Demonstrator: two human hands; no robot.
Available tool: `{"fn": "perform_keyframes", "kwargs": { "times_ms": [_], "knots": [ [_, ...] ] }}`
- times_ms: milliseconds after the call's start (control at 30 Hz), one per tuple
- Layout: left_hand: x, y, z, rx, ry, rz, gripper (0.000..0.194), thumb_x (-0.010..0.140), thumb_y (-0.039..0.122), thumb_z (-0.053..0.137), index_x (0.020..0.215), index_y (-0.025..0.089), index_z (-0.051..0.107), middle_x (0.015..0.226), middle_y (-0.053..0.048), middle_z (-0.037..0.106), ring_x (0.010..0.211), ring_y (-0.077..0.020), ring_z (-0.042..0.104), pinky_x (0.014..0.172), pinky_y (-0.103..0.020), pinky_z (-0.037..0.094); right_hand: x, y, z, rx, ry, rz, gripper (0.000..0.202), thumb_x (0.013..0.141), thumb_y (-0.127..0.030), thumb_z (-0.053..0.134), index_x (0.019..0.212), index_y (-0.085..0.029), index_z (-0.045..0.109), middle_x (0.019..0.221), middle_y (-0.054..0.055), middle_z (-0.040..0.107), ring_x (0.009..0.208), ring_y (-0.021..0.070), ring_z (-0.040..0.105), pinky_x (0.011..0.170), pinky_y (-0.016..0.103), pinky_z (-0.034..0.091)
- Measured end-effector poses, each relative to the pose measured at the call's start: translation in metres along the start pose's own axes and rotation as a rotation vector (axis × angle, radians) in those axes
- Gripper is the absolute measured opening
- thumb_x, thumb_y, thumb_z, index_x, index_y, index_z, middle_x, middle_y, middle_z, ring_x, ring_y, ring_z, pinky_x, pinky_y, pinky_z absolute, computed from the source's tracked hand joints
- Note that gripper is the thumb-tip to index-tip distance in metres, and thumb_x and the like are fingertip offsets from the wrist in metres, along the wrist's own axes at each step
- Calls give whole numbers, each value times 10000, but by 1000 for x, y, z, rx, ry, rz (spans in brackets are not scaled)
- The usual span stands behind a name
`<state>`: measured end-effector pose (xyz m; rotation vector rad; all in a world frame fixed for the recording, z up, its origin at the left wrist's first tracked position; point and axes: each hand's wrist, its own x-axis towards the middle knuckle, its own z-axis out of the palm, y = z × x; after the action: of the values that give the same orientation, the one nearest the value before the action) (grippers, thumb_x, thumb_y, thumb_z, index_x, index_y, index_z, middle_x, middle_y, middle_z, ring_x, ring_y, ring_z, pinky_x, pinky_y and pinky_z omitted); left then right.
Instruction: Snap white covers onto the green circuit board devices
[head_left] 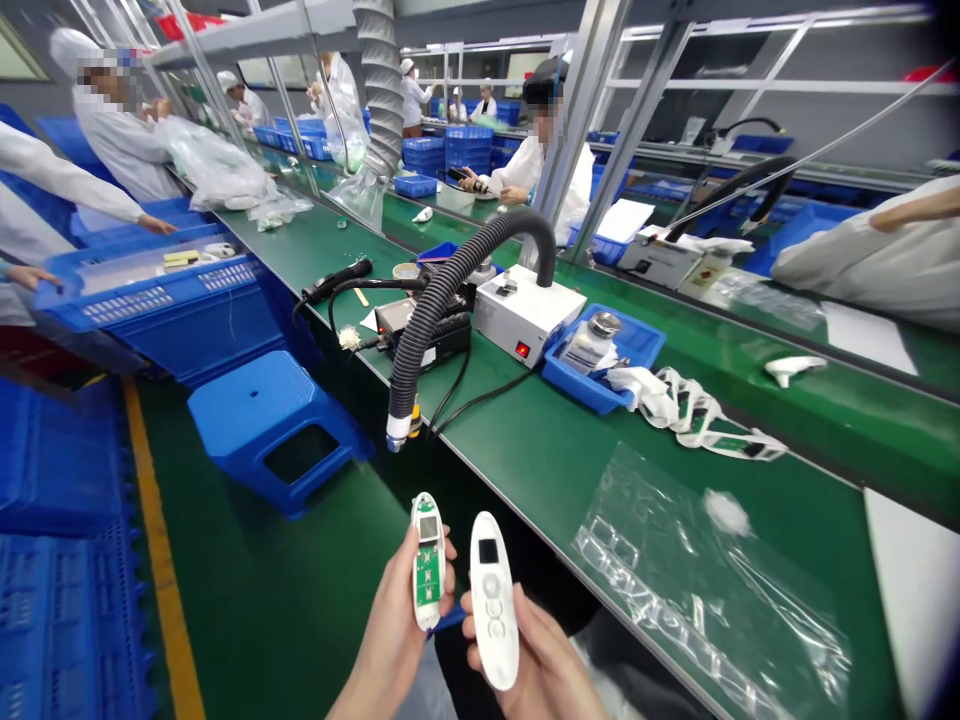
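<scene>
In front of the bench edge, my left hand (pixel 397 610) grips a white casing half with a green circuit board (pixel 427 575) in it. A small grey display sits at the top of that board. Beside it, my right hand (pixel 532 645) is closed around a long oval white cover (pixel 493 600), its outer face turned toward me. The cover has a dark window near its top and several round button shapes below. The two parts are held upright, side by side and apart. Some of my fingers are hidden behind them.
A black flexible hose (pixel 450 290) arches from a white box (pixel 525 315) over the green bench (pixel 517 420). A blue tray (pixel 600 395) holds a metal-topped bottle. Clear plastic bags (pixel 705 580) lie at right. A blue stool (pixel 277 410) and crates stand left; co-workers work around.
</scene>
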<state>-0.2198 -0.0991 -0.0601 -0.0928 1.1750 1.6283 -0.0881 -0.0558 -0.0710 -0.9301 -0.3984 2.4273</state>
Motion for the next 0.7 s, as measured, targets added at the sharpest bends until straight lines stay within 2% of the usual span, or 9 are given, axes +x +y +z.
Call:
{"fn": "perform_keyframes", "kwargs": {
  "times_ms": [67, 167, 267, 400, 533, 700],
  "knots": [
    [4, -3, -1, 21, 37, 36, 428, 841, 559, 552, 890, 146, 651, 662, 2, 582, 474, -73, 452, 415, -185, 369, 9, 0, 6, 0, -43, 21, 446, 730, -478, 779, 904, -69, 739, 875, 167, 703, 703, 191, 637, 573, 252, 500],
    [15, 0, -7, 52, 127, 110, 499, 828, 624, 517, 867, 140, 630, 564, 10, 558, 425, -89, 479, 397, -191, 370, 33, 2, 27, -21, -79, -1, 454, 748, -473, 767, 906, -49, 730, 824, 153, 704, 653, 160, 619, 554, 222, 472],
    [33, 18, -18, 31, 199, 208, 505, 816, 632, 530, 895, 142, 625, 579, 4, 592, 445, -105, 529, 403, -191, 395, 69, 10, 53, -70, -135, -12, 464, 727, -476, 779, 888, -44, 724, 750, 127, 701, 588, 148, 608, 521, 220, 458],
    [55, 46, -31, -1, 249, 305, 490, 778, 622, 592, 894, 148, 636, 583, 23, 593, 455, -95, 538, 414, -179, 414, 116, 27, 80, -99, -179, 23, 489, 616, -478, 843, 809, -49, 708, 647, 90, 675, 536, 145, 592, 491, 224, 454],
    [65, 55, -31, -21, 248, 321, 493, 748, 638, 616, 858, 157, 630, 546, 52, 542, 427, -80, 500, 399, -171, 398, 132, 31, 82, -107, -202, 24, 473, 650, -476, 825, 838, -60, 703, 667, 74, 672, 576, 141, 602, 506, 213, 461],
    [68, 45, -18, -9, 158, 278, 490, 750, 646, 607, 773, 157, 594, 527, 61, 473, 412, -70, 438, 364, -163, 345, 125, 20, 66, -121, -181, -17, 467, 709, -500, 784, 848, -60, 712, 723, 89, 689, 608, 138, 609, 546, 221, 482]
  ]
}}
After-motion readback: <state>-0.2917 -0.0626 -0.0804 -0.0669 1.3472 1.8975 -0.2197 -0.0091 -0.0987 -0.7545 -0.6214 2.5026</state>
